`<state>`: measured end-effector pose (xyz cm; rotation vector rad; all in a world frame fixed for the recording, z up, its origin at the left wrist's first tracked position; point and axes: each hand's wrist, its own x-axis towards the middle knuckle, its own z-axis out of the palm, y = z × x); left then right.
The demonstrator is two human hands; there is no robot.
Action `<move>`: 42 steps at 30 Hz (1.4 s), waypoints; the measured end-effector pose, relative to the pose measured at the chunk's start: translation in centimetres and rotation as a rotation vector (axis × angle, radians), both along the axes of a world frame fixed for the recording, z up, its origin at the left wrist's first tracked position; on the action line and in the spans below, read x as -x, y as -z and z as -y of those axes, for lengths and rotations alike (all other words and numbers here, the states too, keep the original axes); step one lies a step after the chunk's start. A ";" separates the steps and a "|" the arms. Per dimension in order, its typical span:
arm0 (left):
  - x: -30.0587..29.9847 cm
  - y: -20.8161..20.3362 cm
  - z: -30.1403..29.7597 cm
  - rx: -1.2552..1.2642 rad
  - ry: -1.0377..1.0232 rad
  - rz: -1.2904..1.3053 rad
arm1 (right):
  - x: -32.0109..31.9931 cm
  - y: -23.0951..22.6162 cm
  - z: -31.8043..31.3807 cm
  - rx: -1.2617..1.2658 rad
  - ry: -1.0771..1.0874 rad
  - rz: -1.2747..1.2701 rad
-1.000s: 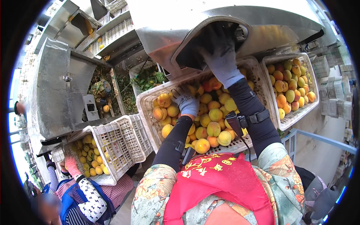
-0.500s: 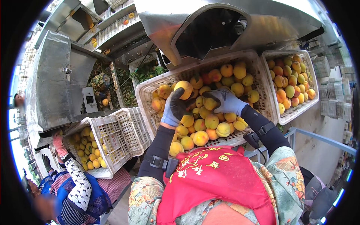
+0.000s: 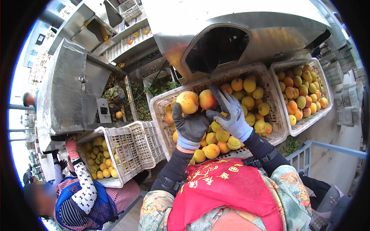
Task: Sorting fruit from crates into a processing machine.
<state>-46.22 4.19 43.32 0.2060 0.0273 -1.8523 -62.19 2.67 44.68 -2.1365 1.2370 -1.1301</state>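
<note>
Over the white crate (image 3: 273,102), the half-curled left hand (image 3: 191,125) still holds one yellow peach (image 3: 187,102), while the right hand (image 3: 233,115) has risen from the pile (image 3: 212,151), its bent fingers seemingly gripping a redder peach (image 3: 208,100), so both are occupied.

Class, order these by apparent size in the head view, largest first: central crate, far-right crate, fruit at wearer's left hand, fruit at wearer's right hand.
1. Central crate
2. Far-right crate
3. Left fruit at left hand and right fruit at right hand: too alike to rank.
</note>
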 end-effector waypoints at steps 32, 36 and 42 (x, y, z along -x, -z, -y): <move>0.0 0.1 4.2 0.361 0.116 0.384 | -3.2 -1.6 5.0 0.090 0.078 -0.054; -1.7 4.0 2.1 0.181 0.264 0.768 | -1.9 -1.6 5.6 0.186 0.202 -0.091; -3.7 7.8 -3.9 0.885 0.968 2.501 | -1.9 0.2 10.4 0.230 0.370 -0.279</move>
